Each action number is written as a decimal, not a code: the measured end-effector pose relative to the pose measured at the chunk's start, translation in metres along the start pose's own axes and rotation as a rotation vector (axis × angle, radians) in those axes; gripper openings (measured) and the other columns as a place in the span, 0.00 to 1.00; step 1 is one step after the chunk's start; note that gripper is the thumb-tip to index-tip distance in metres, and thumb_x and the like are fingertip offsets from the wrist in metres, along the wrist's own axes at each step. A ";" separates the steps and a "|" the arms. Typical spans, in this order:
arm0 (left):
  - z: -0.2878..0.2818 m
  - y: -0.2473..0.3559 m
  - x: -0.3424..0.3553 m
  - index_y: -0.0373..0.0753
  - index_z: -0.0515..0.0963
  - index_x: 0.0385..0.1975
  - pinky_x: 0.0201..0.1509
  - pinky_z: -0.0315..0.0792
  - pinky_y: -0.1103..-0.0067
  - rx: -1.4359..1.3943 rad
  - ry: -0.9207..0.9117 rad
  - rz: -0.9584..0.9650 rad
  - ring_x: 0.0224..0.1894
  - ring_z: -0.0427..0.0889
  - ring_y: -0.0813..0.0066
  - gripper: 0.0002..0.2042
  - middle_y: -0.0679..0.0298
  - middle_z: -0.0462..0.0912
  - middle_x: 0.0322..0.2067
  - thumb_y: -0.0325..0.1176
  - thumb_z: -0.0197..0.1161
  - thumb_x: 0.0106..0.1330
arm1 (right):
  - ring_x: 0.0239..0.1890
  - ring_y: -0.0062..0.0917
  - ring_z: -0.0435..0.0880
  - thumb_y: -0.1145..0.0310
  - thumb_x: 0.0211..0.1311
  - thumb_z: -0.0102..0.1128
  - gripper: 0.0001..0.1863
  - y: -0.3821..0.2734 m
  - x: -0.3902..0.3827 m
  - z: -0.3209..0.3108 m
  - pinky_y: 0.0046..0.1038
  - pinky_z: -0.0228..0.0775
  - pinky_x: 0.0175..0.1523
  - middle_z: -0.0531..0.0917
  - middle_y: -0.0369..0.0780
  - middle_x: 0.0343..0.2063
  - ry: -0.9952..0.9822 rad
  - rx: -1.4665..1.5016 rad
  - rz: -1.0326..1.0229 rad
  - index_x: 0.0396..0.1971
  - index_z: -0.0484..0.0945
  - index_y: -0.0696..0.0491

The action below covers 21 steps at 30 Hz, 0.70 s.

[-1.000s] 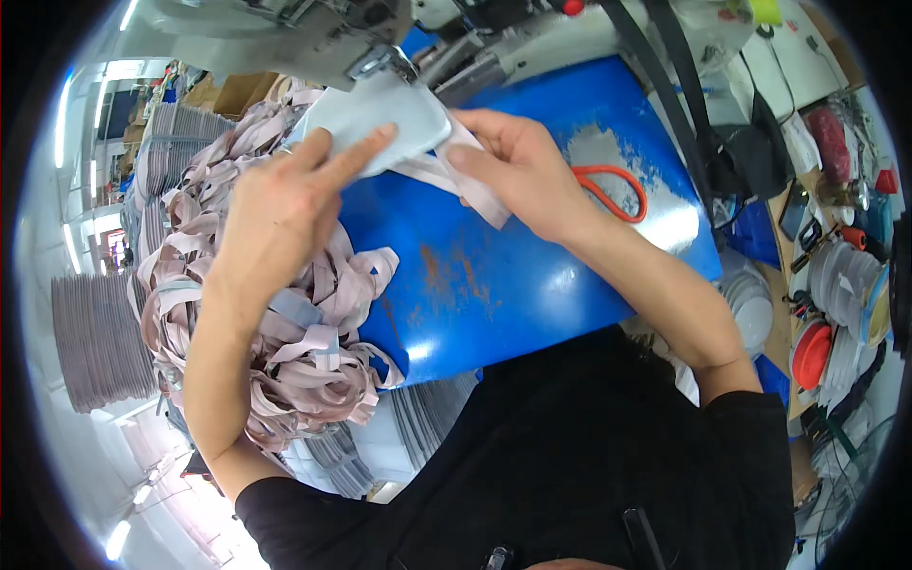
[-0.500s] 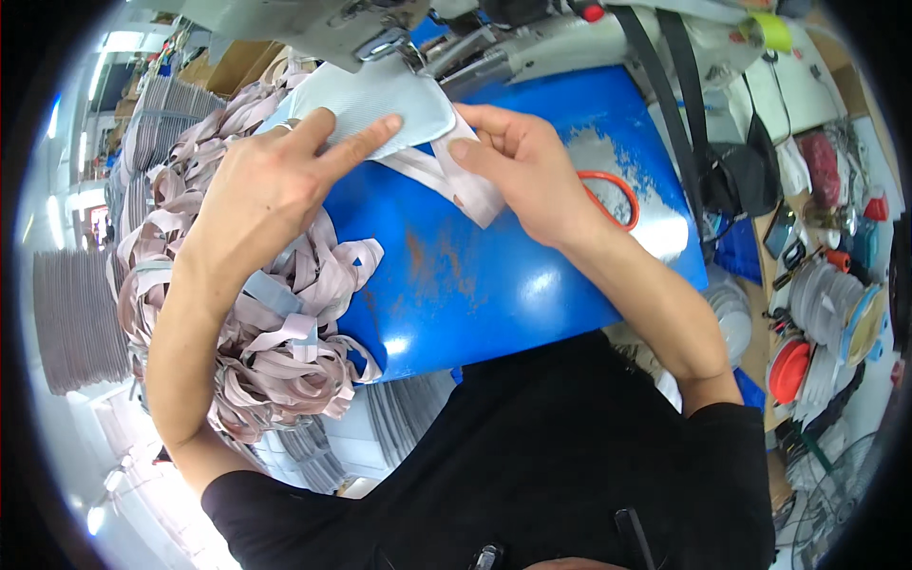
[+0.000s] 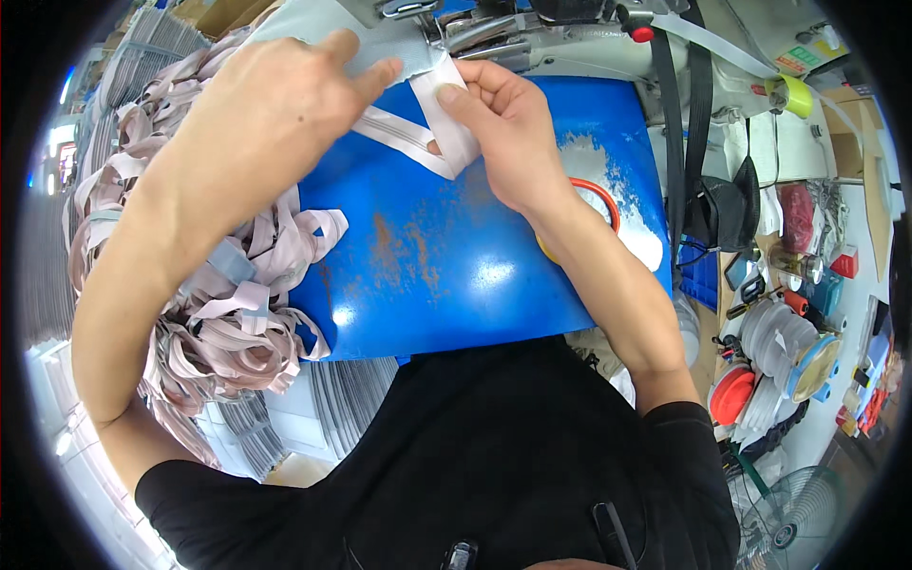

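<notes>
My left hand (image 3: 285,114) rests on a pale grey-blue fabric panel (image 3: 318,21) at the sewing machine's presser foot (image 3: 408,9), fingers bent slightly and apart, pressing on it. My right hand (image 3: 513,142) pinches a pale pink zipper tape (image 3: 450,133) at the panel's right edge; the tape folds down and back toward the left, over the blue work surface (image 3: 427,313). Red-handled scissors (image 3: 608,204) lie beside my right wrist, partly hidden by it.
A heap of pink zipper tapes (image 3: 247,332) covers the left side, near stacks of grey panels (image 3: 328,408). Black straps (image 3: 665,123) hang at the right. Beyond are spools (image 3: 769,351), a red dish (image 3: 730,394), a cluttered side table and a fan (image 3: 788,522).
The panel and both hands appear higher in the picture, the panel further under the machine. My left hand has shifted forward over it. The whole view has also shifted, and the fan now shows more.
</notes>
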<state>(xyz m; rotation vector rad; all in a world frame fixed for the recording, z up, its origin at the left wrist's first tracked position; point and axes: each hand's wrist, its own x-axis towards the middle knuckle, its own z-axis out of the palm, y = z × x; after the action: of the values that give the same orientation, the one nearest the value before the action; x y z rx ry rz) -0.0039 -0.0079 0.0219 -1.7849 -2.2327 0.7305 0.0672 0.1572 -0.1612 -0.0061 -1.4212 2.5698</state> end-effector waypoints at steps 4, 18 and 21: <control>-0.001 0.021 0.005 0.39 0.79 0.63 0.37 0.82 0.66 0.006 -0.030 -0.084 0.32 0.86 0.56 0.30 0.54 0.79 0.38 0.20 0.64 0.55 | 0.33 0.17 0.86 0.72 0.73 0.62 0.15 0.000 0.001 -0.002 0.26 0.87 0.36 0.88 0.39 0.37 -0.013 0.002 -0.021 0.55 0.80 0.63; 0.006 0.076 0.036 0.29 0.81 0.47 0.36 0.81 0.63 -0.272 0.133 -0.371 0.30 0.86 0.49 0.15 0.48 0.82 0.30 0.24 0.61 0.60 | 0.27 0.09 0.79 0.73 0.73 0.62 0.13 0.002 -0.002 0.002 0.17 0.71 0.31 0.85 0.33 0.27 0.064 -0.021 -0.041 0.53 0.81 0.60; 0.017 0.085 0.052 0.30 0.83 0.41 0.37 0.79 0.60 -0.381 0.248 -0.476 0.31 0.86 0.47 0.12 0.48 0.82 0.26 0.28 0.61 0.60 | 0.27 0.08 0.78 0.73 0.73 0.62 0.13 0.007 -0.006 0.000 0.16 0.70 0.31 0.85 0.32 0.27 0.044 -0.015 -0.049 0.54 0.82 0.60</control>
<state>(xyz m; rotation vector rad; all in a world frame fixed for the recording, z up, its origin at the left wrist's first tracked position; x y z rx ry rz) 0.0487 0.0504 -0.0419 -1.2850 -2.5855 -0.0097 0.0717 0.1530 -0.1675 -0.0295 -1.4072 2.5034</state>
